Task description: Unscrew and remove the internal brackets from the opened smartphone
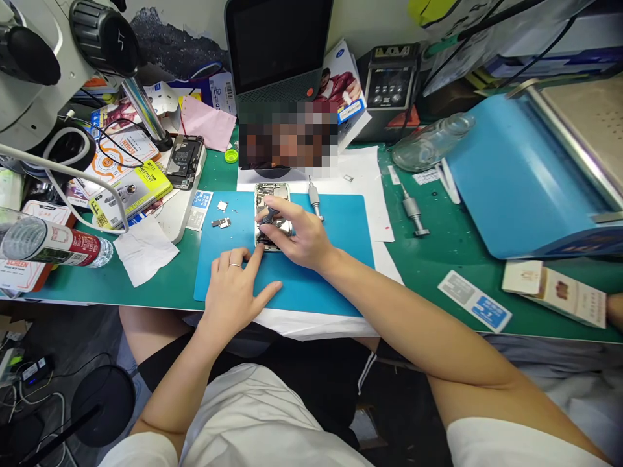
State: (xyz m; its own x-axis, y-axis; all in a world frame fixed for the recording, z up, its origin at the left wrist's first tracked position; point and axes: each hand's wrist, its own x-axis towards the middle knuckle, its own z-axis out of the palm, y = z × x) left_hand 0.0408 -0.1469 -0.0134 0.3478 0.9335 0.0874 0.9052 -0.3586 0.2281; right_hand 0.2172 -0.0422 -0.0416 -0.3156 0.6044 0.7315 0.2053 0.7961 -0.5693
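An opened phone (273, 189) with bare inner parts lies upright on a blue mat (311, 285). Over its middle, my right hand (302, 237) pinches a small grey screwdriver (269, 216), held nearly vertical; its tip is hidden. My left hand (233, 285), with a ring, rests on the mat, its index finger touching the phone's lower edge and its thumb spread. Left of the phone lie a small metal plate (222, 205) and a small dark and silver part (221, 222). A second grey screwdriver (315, 200) lies right of the phone.
Another screwdriver (411, 211) lies farther right, near a glass jar (431, 143) and a large blue machine (501, 181). At left are a plastic bottle (73, 250), a yellow battery box (131, 194) and another opened phone (185, 162). A screen (277, 45) stands behind.
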